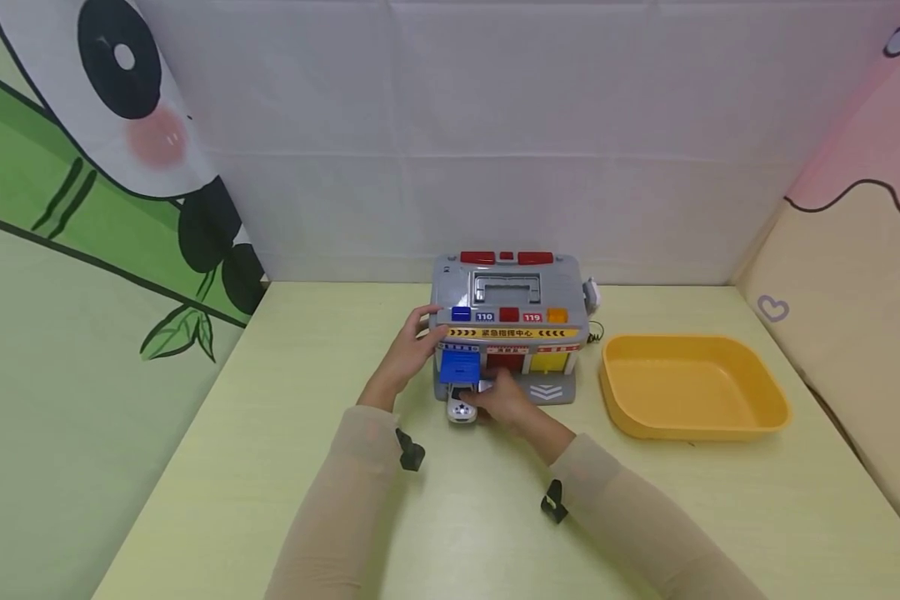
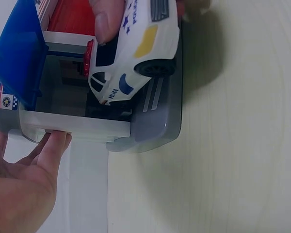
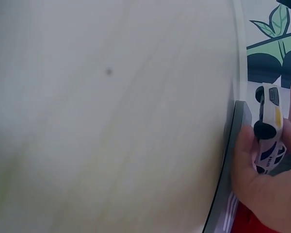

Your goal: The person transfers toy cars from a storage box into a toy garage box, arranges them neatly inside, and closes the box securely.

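Note:
A grey toy emergency station (image 1: 506, 292) stands on the table, with its blue garage door (image 1: 461, 367) raised. My left hand (image 1: 405, 357) holds the station by its left front corner; in the left wrist view its fingers (image 2: 53, 150) lie against the side wall. In front of the raised door is a white toy police car (image 1: 462, 408), rear toward the bay and nose outward. My right hand (image 1: 506, 400) pinches the car, its thumb (image 2: 106, 24) on the windscreen area in the left wrist view. The car is tilted, its rear at the bay opening (image 2: 63, 82).
A yellow tray (image 1: 693, 429) sits on the table to the right of the station. The red door (image 1: 504, 360) and yellow door (image 1: 549, 362) are down. A white piece with a coiled cord (image 1: 596, 332) is on the station's right side. A white backdrop (image 1: 495, 150) rises behind.

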Motion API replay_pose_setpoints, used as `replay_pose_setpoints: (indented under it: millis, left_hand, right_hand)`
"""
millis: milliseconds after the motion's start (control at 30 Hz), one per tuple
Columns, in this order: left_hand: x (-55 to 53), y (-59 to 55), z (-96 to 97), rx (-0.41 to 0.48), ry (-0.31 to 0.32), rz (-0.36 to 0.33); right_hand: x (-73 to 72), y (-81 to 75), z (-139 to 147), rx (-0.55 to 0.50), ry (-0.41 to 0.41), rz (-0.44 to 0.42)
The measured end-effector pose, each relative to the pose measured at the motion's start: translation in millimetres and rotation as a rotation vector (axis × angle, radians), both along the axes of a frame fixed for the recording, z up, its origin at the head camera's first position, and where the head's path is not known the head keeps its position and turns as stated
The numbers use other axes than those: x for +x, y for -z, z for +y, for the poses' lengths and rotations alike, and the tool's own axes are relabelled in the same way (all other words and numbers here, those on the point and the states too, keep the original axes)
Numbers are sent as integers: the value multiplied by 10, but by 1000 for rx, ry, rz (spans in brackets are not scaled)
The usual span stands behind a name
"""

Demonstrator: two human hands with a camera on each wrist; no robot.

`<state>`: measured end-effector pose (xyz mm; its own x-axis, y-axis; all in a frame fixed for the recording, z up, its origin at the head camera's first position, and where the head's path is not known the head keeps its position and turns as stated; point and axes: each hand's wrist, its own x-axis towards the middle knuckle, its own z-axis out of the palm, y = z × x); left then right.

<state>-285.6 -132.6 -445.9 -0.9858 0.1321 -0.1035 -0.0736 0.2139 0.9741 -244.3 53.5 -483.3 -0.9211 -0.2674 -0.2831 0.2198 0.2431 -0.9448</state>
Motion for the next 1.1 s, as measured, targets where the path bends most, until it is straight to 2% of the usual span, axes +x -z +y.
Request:
replay_pose_setpoints:
  millis: [233, 533, 800, 1100]
  left_hand:
    - [4, -2, 10, -20, -9, 7]
    - [18, -15, 4, -3, 0, 41]
    - [28, -22, 8, -16, -1, 31]
    - [28, -20, 12, -9, -11, 30]
  right_hand:
    - [-19, -38, 25, -6, -16, -25]
    - [-33, -52, 40, -78, 60, -16]
    - [-26, -8, 82, 59, 12, 3]
    - [-31, -3, 127, 18, -51, -8]
